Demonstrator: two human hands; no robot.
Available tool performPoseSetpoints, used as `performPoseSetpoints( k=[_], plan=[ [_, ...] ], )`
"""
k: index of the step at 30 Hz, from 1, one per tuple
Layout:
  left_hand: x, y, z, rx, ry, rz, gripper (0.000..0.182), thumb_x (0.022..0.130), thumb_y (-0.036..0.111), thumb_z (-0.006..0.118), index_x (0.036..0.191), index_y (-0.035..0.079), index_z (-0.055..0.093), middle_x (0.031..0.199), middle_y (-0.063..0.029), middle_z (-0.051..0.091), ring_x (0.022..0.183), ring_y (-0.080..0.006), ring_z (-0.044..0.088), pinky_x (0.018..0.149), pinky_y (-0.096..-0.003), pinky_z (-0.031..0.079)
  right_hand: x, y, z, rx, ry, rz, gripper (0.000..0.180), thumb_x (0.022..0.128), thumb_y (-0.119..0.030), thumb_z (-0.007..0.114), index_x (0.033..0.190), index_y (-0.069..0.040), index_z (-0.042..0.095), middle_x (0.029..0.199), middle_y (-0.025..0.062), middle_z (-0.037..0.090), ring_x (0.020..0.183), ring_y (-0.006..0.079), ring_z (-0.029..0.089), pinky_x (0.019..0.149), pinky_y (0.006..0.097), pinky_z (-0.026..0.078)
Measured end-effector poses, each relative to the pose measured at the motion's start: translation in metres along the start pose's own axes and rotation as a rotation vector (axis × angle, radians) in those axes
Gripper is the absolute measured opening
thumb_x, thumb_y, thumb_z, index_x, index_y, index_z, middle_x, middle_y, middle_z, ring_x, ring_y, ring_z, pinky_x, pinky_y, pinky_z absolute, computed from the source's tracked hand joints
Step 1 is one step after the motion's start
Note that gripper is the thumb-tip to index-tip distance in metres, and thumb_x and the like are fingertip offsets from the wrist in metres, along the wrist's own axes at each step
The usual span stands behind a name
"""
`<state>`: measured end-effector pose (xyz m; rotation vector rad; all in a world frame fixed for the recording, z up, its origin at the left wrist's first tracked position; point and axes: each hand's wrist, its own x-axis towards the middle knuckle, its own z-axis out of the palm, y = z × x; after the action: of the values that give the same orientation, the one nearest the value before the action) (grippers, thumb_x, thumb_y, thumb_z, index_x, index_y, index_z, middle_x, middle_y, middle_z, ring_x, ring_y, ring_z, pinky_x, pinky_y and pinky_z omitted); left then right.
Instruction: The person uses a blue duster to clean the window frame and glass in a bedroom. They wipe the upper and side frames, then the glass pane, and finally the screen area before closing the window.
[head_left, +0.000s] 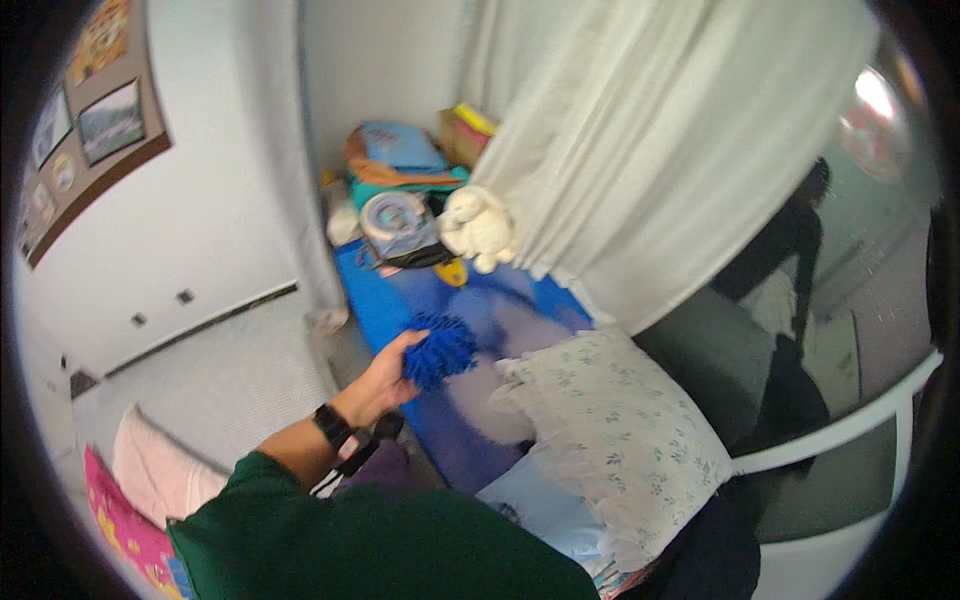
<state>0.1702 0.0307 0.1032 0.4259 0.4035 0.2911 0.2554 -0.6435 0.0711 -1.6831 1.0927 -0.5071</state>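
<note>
My left hand (392, 373) is closed on a blue chenille cleaning mitt or duster (440, 351) with shaggy strands, held over a blue and purple printed mattress or mat (465, 431). My right hand is out of view. To the right of the mitt lies a white pillow (622, 435) with a ruffled edge and small leaf prints, partly over a light blue pillow (544, 502). Beyond the mitt, a cream plush toy (477, 225) sits beside a rounded grey and white item (396, 223) and a small yellow object (451, 272).
Bags (401, 148) are piled in the far corner beside a cardboard box (461, 139). A white curtain (645, 150) hangs to the right, next to a dark reflective surface (847, 285) and white rail (840, 435). Pink cushions (161, 469) lie at lower left.
</note>
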Motion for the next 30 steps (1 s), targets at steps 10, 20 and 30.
performPoseSetpoints(
  k=[10, 20, 30],
  plan=[
    [0.004, 0.121, -0.092, -0.073, 0.151, 0.143, 0.047, 0.085, 0.028, 0.063, 0.121, 0.0, 0.051, 0.11, -0.0139, 0.064, 0.093, -0.0257, 0.066, 0.073, -0.0403, 0.057, -0.095, 0.043, 0.101, -0.336, 0.027, -0.518, 0.056, 0.092, -0.041, 0.05, 0.135, -0.005, 0.043, 0.128, 0.0165, 0.051, 0.103, 0.036, 0.055, 0.086, 0.0483, 0.044],
    [0.022, 0.267, -0.185, -0.143, 0.282, 0.359, 0.055, 0.085, 0.035, 0.06, 0.129, 0.005, 0.047, 0.12, -0.0128, 0.06, 0.102, -0.0267, 0.061, 0.081, -0.041, 0.051, -0.095, 0.038, 0.217, -0.467, -0.097, -1.093, 0.055, 0.094, -0.041, 0.048, 0.138, -0.009, 0.04, 0.127, 0.0149, 0.051, 0.1, 0.036, 0.056, 0.083, 0.0489, 0.045],
    [-0.03, 0.305, -0.205, -0.165, 0.407, 0.64, 0.046, 0.089, 0.03, 0.056, 0.125, 0.001, 0.05, 0.117, -0.0128, 0.062, 0.102, -0.0263, 0.062, 0.086, -0.0389, 0.051, -0.209, -0.007, 0.455, -0.616, -0.701, -0.902, 0.037, 0.087, -0.005, 0.054, 0.124, 0.0, 0.053, 0.102, 0.0125, 0.059, 0.089, 0.0231, 0.057, 0.075, 0.0359, 0.049]
  ],
)
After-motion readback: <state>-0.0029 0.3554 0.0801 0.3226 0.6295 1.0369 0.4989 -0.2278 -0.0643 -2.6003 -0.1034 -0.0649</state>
